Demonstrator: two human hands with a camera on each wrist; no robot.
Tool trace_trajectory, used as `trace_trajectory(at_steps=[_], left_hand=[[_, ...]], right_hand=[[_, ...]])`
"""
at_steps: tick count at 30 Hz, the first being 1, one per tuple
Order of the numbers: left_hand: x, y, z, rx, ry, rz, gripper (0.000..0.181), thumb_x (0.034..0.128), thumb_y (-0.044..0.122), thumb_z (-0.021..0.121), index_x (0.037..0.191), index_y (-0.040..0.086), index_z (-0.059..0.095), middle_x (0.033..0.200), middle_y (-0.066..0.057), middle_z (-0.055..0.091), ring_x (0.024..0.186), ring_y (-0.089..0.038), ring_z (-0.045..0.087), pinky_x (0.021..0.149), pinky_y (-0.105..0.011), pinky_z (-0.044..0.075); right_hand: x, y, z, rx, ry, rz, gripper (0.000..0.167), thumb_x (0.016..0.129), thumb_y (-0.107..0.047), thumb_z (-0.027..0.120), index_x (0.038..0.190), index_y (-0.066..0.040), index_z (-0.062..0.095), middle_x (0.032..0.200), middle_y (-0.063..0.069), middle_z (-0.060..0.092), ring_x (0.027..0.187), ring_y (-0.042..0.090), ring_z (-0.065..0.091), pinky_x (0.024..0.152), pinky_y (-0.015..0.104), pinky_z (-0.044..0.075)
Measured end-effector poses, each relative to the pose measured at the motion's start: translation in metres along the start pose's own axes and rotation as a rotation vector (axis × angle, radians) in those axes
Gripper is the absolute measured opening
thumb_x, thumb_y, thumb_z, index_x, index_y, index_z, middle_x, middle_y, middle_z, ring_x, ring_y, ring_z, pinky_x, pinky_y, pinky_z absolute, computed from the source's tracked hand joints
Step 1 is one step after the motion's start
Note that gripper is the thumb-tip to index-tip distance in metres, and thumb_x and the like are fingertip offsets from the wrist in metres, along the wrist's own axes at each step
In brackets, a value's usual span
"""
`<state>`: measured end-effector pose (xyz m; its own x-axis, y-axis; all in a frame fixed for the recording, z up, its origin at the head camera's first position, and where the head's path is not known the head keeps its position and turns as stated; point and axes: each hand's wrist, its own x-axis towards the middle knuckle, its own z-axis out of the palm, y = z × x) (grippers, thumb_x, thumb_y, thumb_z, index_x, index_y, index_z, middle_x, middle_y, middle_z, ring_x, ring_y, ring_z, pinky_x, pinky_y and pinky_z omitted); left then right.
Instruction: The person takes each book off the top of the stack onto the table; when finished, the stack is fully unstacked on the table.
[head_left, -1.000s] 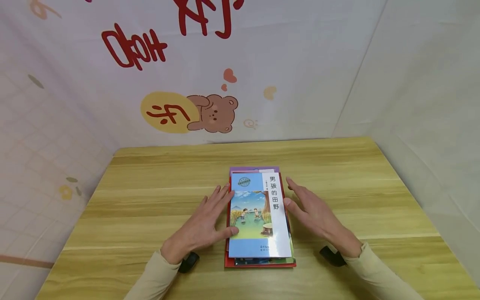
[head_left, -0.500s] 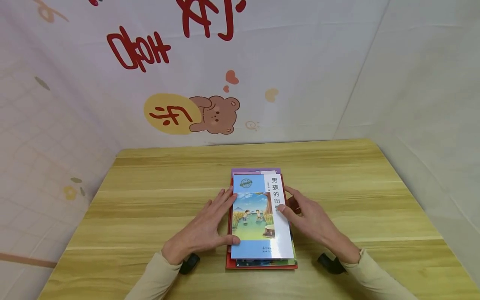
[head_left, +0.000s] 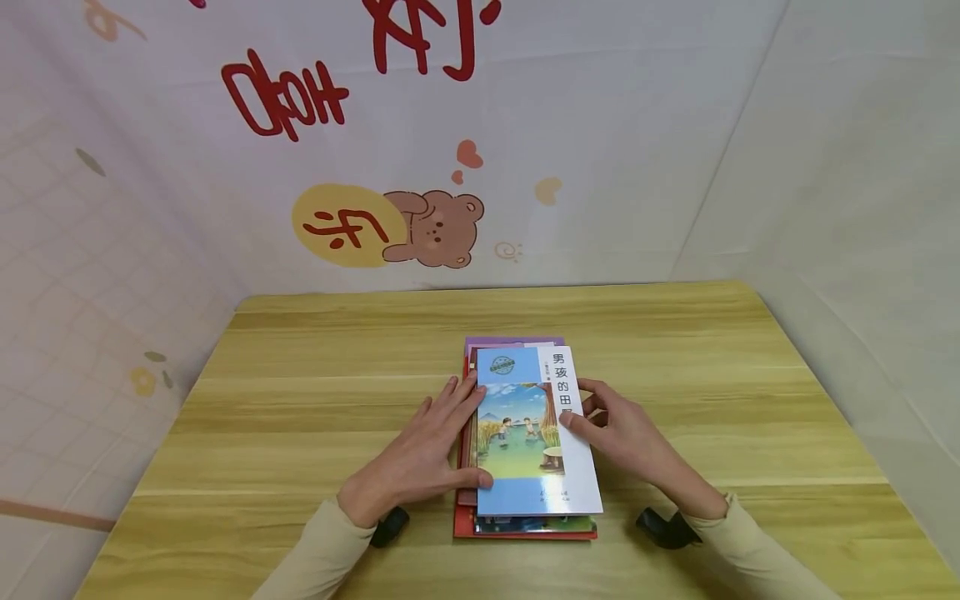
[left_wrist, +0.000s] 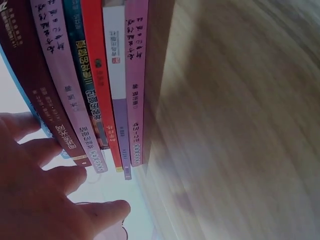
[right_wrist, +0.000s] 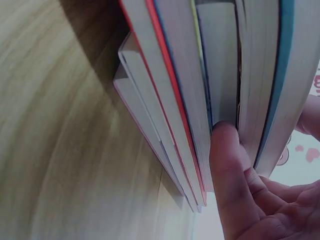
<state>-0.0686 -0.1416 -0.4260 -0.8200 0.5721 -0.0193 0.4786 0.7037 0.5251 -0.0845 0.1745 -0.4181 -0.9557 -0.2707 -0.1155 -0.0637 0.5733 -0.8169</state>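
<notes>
Atop the pile (left_wrist: 97,65) on the counter (head_left: 300,375), the book (head_left: 521,433) looks light, bendy and slick, best pinched by its three-o'clock edge, where the right hand (head_left: 622,429) grips it, while the left hand (head_left: 420,454) rests straight-fingered at nine o'clock.

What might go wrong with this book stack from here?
The blue-and-white top book sits offset rightward over the brown book, so it might slip if tugged.
A fingertip of the right hand seems to touch page edges lower in the stack; lifting could drag others along.
The stack is uneven; left hand pressure might skew it.
</notes>
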Motion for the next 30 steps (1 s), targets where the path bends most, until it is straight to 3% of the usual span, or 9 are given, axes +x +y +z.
trace_trajectory(at_steps=[6, 10, 18, 23, 27, 30], left_hand=[[0.001, -0.006, -0.002, 0.011, 0.005, 0.038, 0.103, 0.0893, 0.084, 0.045, 0.168, 0.026, 0.012, 0.175, 0.002, -0.001, 0.159, -0.034, 0.003, 0.121, -0.069, 0.016], [0.004, -0.007, -0.002, 0.015, 0.014, 0.045, 0.094, 0.0942, 0.078, 0.048, 0.167, 0.031, 0.013, 0.175, 0.0, -0.002, 0.159, -0.038, 0.004, 0.119, -0.072, 0.017], [0.004, -0.005, 0.0, -0.011, -0.009, -0.082, 0.096, 0.0938, 0.072, 0.058, 0.168, 0.029, 0.015, 0.174, -0.009, -0.008, 0.158, -0.038, 0.001, 0.118, -0.071, 0.02], [0.003, -0.004, 0.001, -0.055, -0.061, -0.15, 0.096, 0.0931, 0.074, 0.056, 0.168, 0.032, 0.013, 0.174, -0.011, -0.002, 0.158, -0.036, 0.01, 0.121, -0.066, 0.021], [0.004, -0.004, 0.004, -0.093, -0.08, -0.182, 0.095, 0.0931, 0.074, 0.056, 0.168, 0.036, 0.011, 0.174, -0.014, 0.003, 0.153, -0.043, 0.025, 0.121, -0.064, 0.023], [0.004, -0.004, 0.006, -0.111, -0.074, -0.181, 0.095, 0.0932, 0.073, 0.057, 0.168, 0.036, 0.011, 0.173, -0.016, 0.005, 0.152, -0.044, 0.028, 0.121, -0.064, 0.021]], right_hand=[[0.001, 0.003, -0.003, 0.078, -0.025, 0.004, 0.064, 0.1, -0.03, 0.07, 0.151, 0.001, 0.044, 0.103, 0.011, 0.063, 0.084, 0.02, 0.069, 0.072, 0.03, 0.057], [-0.001, 0.005, -0.01, 0.104, -0.035, 0.015, 0.066, 0.102, -0.03, 0.069, 0.153, 0.002, 0.041, 0.11, 0.014, 0.063, 0.09, 0.023, 0.07, 0.072, 0.03, 0.058], [-0.004, 0.007, -0.018, 0.23, -0.031, 0.034, 0.07, 0.103, -0.022, 0.067, 0.158, -0.003, 0.03, 0.127, 0.023, 0.058, 0.088, 0.026, 0.071, 0.067, 0.034, 0.061], [-0.008, 0.008, -0.02, 0.301, -0.015, -0.006, 0.069, 0.104, -0.015, 0.064, 0.161, -0.01, 0.025, 0.129, 0.028, 0.051, 0.086, 0.029, 0.07, 0.064, 0.036, 0.062], [-0.011, 0.009, -0.022, 0.334, 0.003, -0.032, 0.057, 0.106, -0.012, 0.06, 0.157, -0.01, 0.034, 0.127, 0.029, 0.051, 0.083, 0.03, 0.07, 0.063, 0.039, 0.062], [-0.013, 0.009, -0.025, 0.364, 0.015, -0.022, 0.048, 0.107, -0.015, 0.058, 0.153, -0.01, 0.042, 0.129, 0.027, 0.05, 0.084, 0.03, 0.07, 0.064, 0.04, 0.062]])
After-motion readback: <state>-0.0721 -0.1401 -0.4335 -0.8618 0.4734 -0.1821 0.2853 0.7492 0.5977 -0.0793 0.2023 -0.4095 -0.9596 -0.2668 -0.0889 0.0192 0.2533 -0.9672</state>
